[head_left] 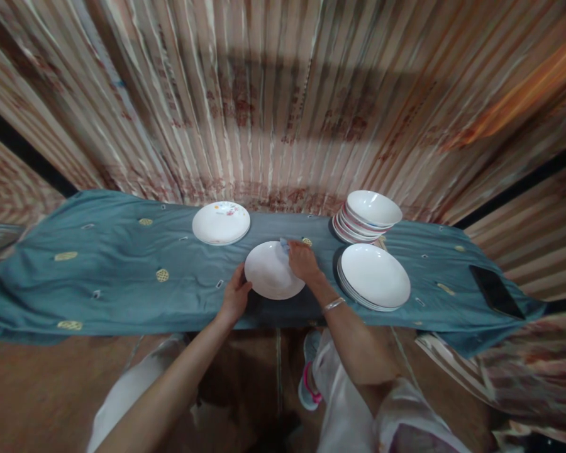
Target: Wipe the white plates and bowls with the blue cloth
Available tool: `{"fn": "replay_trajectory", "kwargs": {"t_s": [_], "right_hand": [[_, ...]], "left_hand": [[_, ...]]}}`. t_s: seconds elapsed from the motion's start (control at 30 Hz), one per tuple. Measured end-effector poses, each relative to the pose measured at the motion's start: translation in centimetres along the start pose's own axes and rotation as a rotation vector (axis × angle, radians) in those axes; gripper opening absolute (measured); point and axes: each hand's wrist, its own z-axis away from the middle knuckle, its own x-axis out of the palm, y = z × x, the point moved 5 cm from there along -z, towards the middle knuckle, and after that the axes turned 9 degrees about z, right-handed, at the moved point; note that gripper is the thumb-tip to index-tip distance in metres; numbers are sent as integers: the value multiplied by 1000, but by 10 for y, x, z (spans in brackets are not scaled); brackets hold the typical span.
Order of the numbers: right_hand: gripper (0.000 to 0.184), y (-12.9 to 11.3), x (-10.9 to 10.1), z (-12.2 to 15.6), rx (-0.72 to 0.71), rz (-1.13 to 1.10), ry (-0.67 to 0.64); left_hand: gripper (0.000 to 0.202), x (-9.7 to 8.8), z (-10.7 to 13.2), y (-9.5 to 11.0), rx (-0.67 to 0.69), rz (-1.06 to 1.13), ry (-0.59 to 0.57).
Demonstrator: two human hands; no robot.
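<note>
A white plate [268, 272] is in front of me over the middle of the cloth-covered table. My left hand [237, 292] grips its left rim, thumb on the near edge and fingers underneath. At its far right edge, my right hand [303, 260] is closed on a small greyish-blue cloth [284, 243] that touches the plate's upper surface. To the left lies a short stack of white plates [221, 223], the top one with a floral print. Another stack of white plates [376, 275] stands right of my right hand, with a stack of white bowls [373, 209] behind it.
A teal patterned cloth [122, 270] covers the long table. A dark flat phone-like object [496, 292] lies at the right end. Pleated curtains [273, 113] hang close behind the table. Below the front edge, a foot in a sandal [310, 371] shows on the floor.
</note>
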Motion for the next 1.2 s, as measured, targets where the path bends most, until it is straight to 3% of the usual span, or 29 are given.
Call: {"fn": "replay_trajectory", "kwargs": {"t_s": [0.5,0.83,1.2], "right_hand": [[42,-31,-1,-12,-140,17,100],[41,-71,2,-13,-341,-83,166],[39,-100,-2,11,-570,-175,177]], "left_hand": [[58,-3,-2,-2,3,-9,-22],[42,1,3,5,-94,133,62],[32,0,6,9,-260,301,178]]}}
